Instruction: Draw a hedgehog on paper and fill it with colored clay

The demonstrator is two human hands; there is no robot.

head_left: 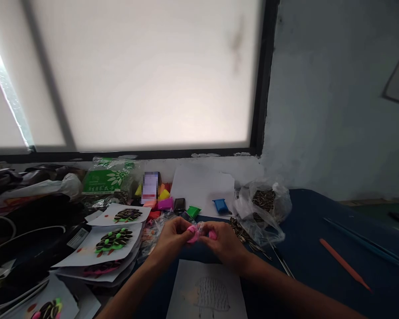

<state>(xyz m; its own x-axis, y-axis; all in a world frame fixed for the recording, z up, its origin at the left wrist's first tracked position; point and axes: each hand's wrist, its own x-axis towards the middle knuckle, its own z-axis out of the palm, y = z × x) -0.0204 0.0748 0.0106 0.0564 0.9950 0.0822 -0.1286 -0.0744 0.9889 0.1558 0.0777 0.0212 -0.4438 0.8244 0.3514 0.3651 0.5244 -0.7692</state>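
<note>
My left hand [173, 235] pinches a lump of pink modelling clay [193, 233] between thumb and fingers. Close beside it, my right hand [226, 246] is closed round more pink clay, which shows at its fingertips. A bit of clear plastic wrapper [199, 227] shows between the two hands; how it sits around the clay is partly hidden. Below the hands lies a white sheet with a pencil drawing [213, 294] of a rounded, hatched animal body on legs. Just beyond the fingers are a green clay packet [193, 212] and a blue clay packet [221, 206].
Sunflower seeds [241, 231] spill beside a clear bag of seeds [264, 201]. Tweezers [282, 261], an orange tool [346, 263] and a long blue tool [362, 241] lie to the right. Finished seed-and-clay pictures [113, 241] are stacked left. A phone [150, 188] stands behind.
</note>
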